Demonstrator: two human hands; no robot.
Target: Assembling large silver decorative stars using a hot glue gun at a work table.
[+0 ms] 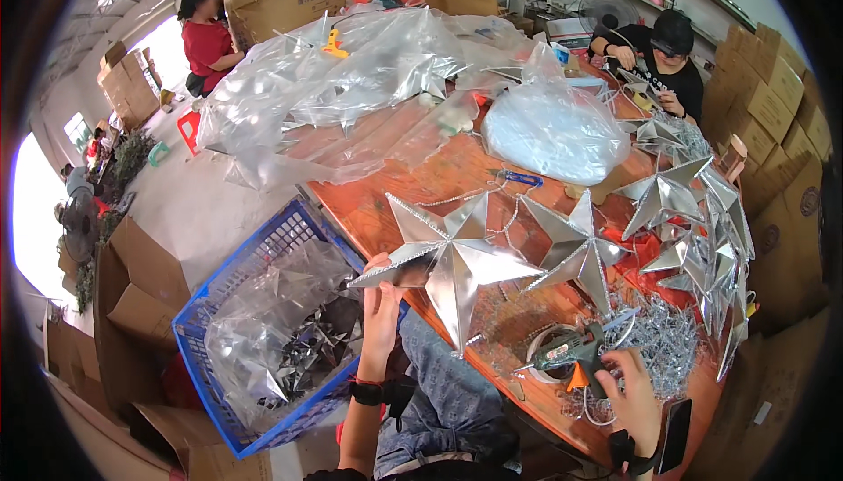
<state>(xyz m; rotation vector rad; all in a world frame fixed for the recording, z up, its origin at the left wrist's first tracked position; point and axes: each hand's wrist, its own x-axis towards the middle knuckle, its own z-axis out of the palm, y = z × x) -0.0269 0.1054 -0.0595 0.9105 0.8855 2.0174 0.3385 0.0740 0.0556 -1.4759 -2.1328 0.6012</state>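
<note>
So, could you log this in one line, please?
left hand: holding silver five-pointed star | right hand: at hot-glue gun | blue basket: beside table

Big carton [290, 2]: a row of dark printed characters on its side, too small to read.
Stacked cartons [773, 99]: dark printed marks on several faces, too small to make out.
Lower carton [790, 217]: round dark emblems, their details unclear.
Shirt [690, 90]: pale lettering across the black front of the co-worker opposite, not clearly legible.
Glue gun [559, 354]: pale marks on the green body, too blurred to read.
</note>
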